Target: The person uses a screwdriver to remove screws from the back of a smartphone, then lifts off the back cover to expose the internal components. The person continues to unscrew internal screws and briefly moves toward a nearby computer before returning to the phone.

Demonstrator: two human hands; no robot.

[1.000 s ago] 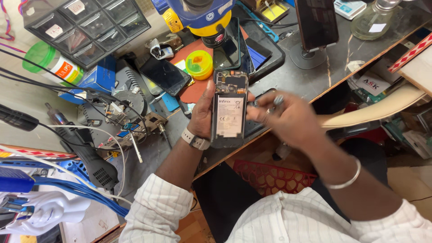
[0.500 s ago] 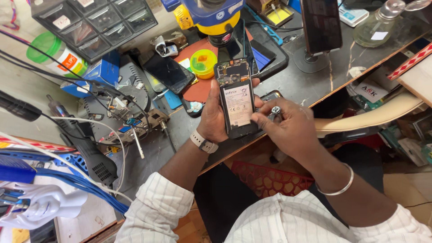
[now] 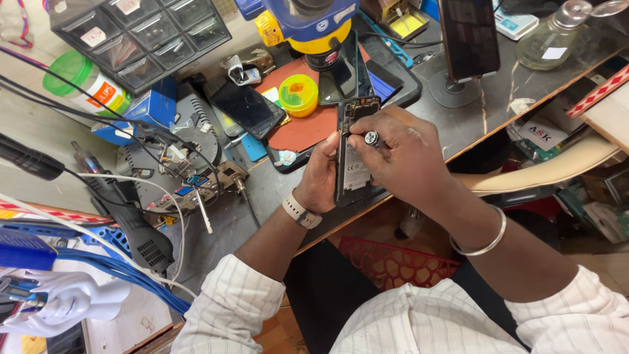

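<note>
- The left hand (image 3: 324, 174) wraps around the side of an opened phone (image 3: 354, 157) and holds it tight.
- The phone has its back cover off, so its inside parts show. It stands tilted above the near edge of the table (image 3: 275, 196).
- The right hand (image 3: 403, 154) is curled shut on a small tool with a round silver top (image 3: 371, 138). It pinches the tool between thumb and fingers.
- The tool's top sits right over the upper half of the phone. I cannot tell if the tip touches the phone.
- A white watch (image 3: 300, 211) is on the left wrist, just below the phone.
- A silver bangle (image 3: 486, 241) is on the right wrist, below and to the right of the phone.
- A yellow round tin (image 3: 298, 95) sits just above and to the left of the phone, on a red mat (image 3: 301, 131).
- A dark phone (image 3: 246, 108) lies flat further left of the opened phone.
- A grey box of little drawers (image 3: 141, 36) stands far up and left of the phone.
- A clear bottle (image 3: 550, 36) stands far up and right of the phone.
</note>
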